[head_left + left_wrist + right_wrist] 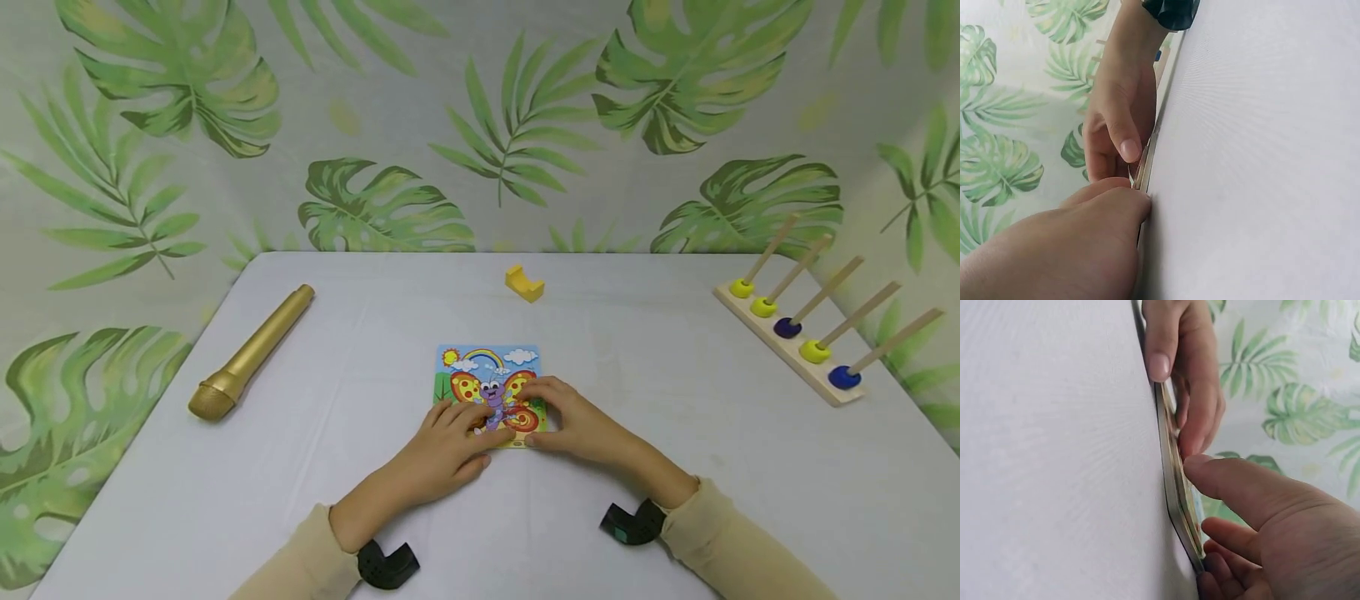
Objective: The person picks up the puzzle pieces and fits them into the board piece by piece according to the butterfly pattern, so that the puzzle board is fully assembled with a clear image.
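A butterfly picture puzzle lies flat on the white table, showing a rainbow, sun and clouds. My left hand rests over its lower left part, the index finger reaching across the butterfly's lower body and the thumb beside the near edge. On the right side, my right hand touches the puzzle with thumb and fingers spread apart. Seen from the right wrist, the puzzle appears as thin layered edges, with the right hand against it. The hands hide the puzzle's lower corners.
A gold microphone lies at the left. A small yellow notched block sits behind the puzzle. At the right stands a wooden peg rack with yellow and blue beads. Behind the table hangs a leaf-patterned cloth.
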